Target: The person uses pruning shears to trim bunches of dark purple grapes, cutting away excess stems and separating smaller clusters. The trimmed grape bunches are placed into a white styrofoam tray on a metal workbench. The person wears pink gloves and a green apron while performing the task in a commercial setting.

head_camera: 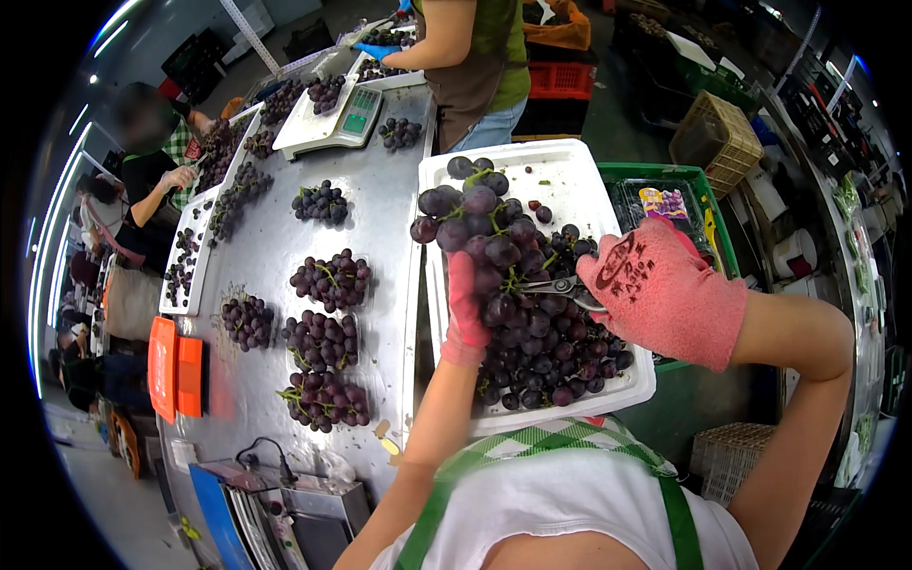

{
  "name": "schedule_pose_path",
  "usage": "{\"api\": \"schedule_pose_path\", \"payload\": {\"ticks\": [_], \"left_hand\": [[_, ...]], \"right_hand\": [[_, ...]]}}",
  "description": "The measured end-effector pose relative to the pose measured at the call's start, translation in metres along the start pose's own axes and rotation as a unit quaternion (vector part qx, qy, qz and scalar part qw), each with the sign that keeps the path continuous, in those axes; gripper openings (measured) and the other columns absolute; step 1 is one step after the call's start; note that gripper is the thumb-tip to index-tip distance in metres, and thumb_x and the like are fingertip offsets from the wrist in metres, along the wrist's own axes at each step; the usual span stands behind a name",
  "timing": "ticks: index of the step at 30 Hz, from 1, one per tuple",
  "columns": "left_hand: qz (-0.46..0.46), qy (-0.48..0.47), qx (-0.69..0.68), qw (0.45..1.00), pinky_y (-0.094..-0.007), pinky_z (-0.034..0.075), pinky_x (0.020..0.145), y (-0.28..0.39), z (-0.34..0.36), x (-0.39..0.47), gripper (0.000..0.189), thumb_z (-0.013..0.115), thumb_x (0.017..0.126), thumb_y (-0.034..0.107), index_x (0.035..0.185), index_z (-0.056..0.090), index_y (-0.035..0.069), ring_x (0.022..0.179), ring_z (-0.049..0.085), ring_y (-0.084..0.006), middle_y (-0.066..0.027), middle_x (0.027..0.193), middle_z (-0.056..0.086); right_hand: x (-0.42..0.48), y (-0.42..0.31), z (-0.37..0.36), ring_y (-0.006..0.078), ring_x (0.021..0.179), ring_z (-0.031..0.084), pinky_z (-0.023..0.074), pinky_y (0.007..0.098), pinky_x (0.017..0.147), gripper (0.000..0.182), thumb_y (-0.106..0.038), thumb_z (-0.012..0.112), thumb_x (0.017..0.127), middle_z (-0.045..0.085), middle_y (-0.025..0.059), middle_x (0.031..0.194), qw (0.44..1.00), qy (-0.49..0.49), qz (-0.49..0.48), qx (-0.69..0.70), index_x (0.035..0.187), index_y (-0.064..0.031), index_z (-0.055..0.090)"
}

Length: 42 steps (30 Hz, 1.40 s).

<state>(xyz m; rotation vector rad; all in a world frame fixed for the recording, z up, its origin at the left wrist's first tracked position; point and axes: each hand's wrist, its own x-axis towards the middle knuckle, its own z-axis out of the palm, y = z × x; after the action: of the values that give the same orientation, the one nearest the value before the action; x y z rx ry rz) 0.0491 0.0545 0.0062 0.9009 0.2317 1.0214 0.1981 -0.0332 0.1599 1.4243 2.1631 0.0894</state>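
Observation:
My left hand [467, 306], in a pink glove, holds up a bunch of dark purple grapes [481, 231] by its near side. My right hand [659, 292], gloved in pink with printed writing on the back, grips a pair of metal scissors [559, 286]. Their blades reach in among the grapes at the bunch's green stems. Beneath both hands is a white foam tray [563, 158], its near half heaped with more dark grapes [541, 370]. A few loose grapes and green bits lie on the tray's far part.
To the left, a metal table [256, 399] bears several grape bunches [331, 281], some in clear trays, and a digital scale [335, 125]. A green crate [648, 171] with clear packs stands right of my tray. One co-worker [470, 64] stands ahead, another [160, 157] across the table.

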Motion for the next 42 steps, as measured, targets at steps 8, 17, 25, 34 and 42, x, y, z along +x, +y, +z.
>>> {"api": "schedule_pose_path", "payload": {"ticks": [8, 17, 25, 34, 42], "left_hand": [[-0.011, -0.017, -0.002, 1.000, -0.0392, 0.037, 0.100, -0.004, -0.001, 0.000, 0.070, 0.031, 0.090, 0.056, 0.135, 0.029, 0.003, 0.116, 0.046, -0.0261, -0.0128, 0.126, 0.046], [-0.014, 0.006, -0.159, 0.987, -0.0411, 0.041, 0.096, -0.008, -0.008, 0.005, 0.071, 0.028, 0.089, 0.060, 0.132, 0.037, 0.005, 0.112, 0.049, -0.0258, -0.0127, 0.125, 0.048], [-0.032, 0.001, -0.194, 0.981, -0.0434, 0.042, 0.097, -0.011, -0.008, 0.005, 0.072, 0.027, 0.088, 0.061, 0.135, 0.035, 0.007, 0.116, 0.048, -0.0289, -0.0124, 0.127, 0.047], [-0.025, 0.019, -0.176, 0.984, -0.0436, 0.043, 0.095, -0.012, -0.005, 0.002, 0.073, 0.029, 0.087, 0.062, 0.133, 0.035, 0.005, 0.113, 0.049, -0.0303, -0.0153, 0.125, 0.047], [-0.041, 0.014, -0.199, 0.979, -0.0432, 0.044, 0.094, -0.009, 0.000, 0.003, 0.078, 0.028, 0.085, 0.066, 0.134, 0.035, 0.005, 0.114, 0.049, -0.0306, -0.0175, 0.125, 0.048]], "right_hand": [[-0.023, 0.006, 0.000, 0.0229, 0.071, 0.052, 0.0364, 0.0381, 0.069, 0.033, -0.035, 0.058, 0.079, 0.051, 0.0085, 0.079, 0.996, 0.071, -0.018, -0.057, 0.091, -0.0062, 0.048], [-0.052, 0.023, 0.015, 0.0253, 0.077, 0.052, 0.0372, 0.0384, 0.074, 0.034, -0.033, 0.063, 0.073, 0.051, 0.0082, 0.079, 0.998, 0.038, -0.033, 0.047, 0.094, -0.0081, 0.052], [-0.011, -0.009, 0.055, 0.0253, 0.076, 0.058, 0.0431, 0.0359, 0.068, 0.038, -0.040, 0.053, 0.084, 0.055, 0.0104, 0.084, 0.942, 0.146, 0.063, 0.296, 0.102, -0.0068, 0.049], [0.007, -0.016, 0.056, 0.0266, 0.080, 0.059, 0.0464, 0.0391, 0.067, 0.038, -0.042, 0.051, 0.086, 0.056, 0.0128, 0.087, 0.955, 0.132, 0.068, 0.257, 0.099, -0.0061, 0.049], [0.010, -0.016, 0.064, 0.0259, 0.071, 0.060, 0.0460, 0.0383, 0.063, 0.035, -0.041, 0.054, 0.084, 0.057, 0.0094, 0.081, 0.950, 0.174, 0.057, 0.251, 0.093, -0.0081, 0.048]]}}
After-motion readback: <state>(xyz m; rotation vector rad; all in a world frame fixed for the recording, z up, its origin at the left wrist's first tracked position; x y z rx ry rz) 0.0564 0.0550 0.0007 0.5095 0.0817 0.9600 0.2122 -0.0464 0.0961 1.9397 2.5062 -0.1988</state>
